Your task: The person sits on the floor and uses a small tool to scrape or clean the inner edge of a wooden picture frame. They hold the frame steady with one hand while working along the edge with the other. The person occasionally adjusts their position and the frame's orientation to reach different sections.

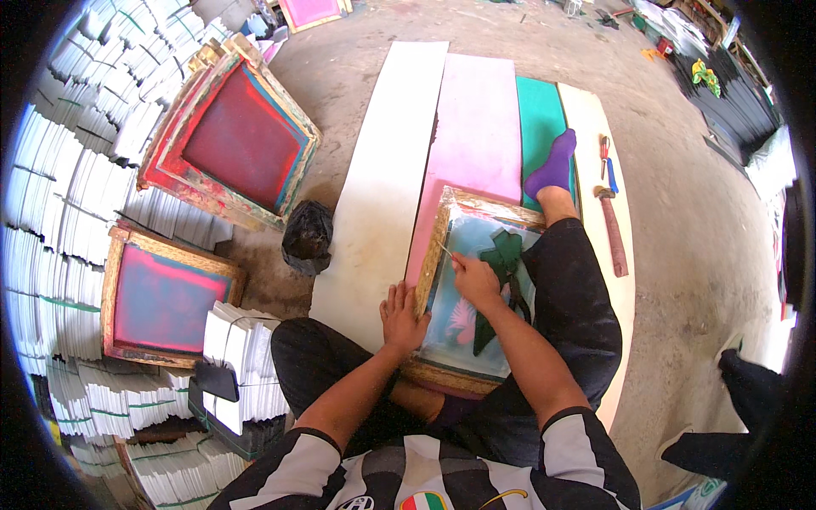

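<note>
A wooden silk-screen frame [433, 255] with a bluish mesh lies tilted between my bent legs. My left hand [401, 319] rests with fingers stretched over its left side. My right hand [476, 280] is closed on a thin pale stick-like tool [446, 249], whose tip is close to the inner left edge of the frame. Its exact kind is too small to tell. Dark green cloth-like pieces [501, 252] lie on the mesh beside my right hand and partly under my forearm. A pale pink leafy pattern [461, 321] shows on the mesh.
White [387, 127], pink [476, 119] and green [540, 102] boards lie under me. Right: a red-handled tool [604, 146] and a brown-sheathed blade [612, 234]. Left: a black plastic bag [308, 238], red-stained screen frames [246, 136] and bundled white stacks [51, 170]. Another person's dark-clad leg [710, 455] is lower right.
</note>
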Demonstrator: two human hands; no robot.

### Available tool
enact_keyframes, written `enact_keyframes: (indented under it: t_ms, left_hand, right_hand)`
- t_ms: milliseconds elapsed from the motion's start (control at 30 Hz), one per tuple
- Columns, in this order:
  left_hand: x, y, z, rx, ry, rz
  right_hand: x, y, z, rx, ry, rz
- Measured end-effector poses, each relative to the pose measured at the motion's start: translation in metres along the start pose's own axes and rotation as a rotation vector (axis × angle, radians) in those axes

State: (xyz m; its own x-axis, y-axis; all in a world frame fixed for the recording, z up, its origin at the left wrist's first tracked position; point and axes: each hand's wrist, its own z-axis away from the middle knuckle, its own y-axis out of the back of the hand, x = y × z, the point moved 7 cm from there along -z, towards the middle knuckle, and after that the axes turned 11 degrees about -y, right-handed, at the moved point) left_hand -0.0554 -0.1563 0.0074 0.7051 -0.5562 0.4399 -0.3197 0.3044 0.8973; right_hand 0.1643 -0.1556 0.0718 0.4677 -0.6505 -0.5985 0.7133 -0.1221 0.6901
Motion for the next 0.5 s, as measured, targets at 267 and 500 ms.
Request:
enact_keyframes:
  t_ms: [267,500]
  left_hand:
    - [-0.004,0.0,0.0,-0.006,0.008,-0.004]
    - [0.001,-0.001,0.0,0.003,-0.004,-0.012]
  right_hand:
    - [0.02,-0.018,-0.023,-0.054,0.004,-0.092]
    - [0.043,-0.03,-0.034,-0.289,-0.306,-0.55]
